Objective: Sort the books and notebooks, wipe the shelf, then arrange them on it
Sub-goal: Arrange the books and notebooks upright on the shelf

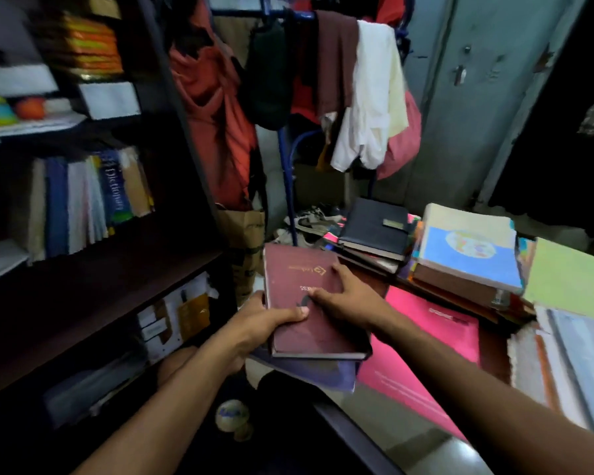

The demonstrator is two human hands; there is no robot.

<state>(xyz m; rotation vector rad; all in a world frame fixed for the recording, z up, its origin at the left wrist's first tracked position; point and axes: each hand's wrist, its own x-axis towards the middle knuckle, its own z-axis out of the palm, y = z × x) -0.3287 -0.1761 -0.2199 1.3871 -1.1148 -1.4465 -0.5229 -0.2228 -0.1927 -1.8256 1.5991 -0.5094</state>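
A maroon hardcover diary [299,286] with gold lettering is held in mid-air between the dark shelf unit [110,279] and the table. My left hand [271,320] grips its left edge, thumb on the cover, with a purple book [309,370] held beneath it. My right hand [343,296] lies on the cover with fingers spread. A pink book [436,341] lies flat on the table just right of them. One shelf level holds upright books [83,204]; the board below them is bare.
Piles of books and notebooks cover the table: a black diary [374,228], a blue-covered stack [470,255], a green sheet [570,275]. Clothes hang on a blue rack [288,186] behind. A grey metal cupboard [477,97] stands at the back. A ball [230,414] lies on the floor.
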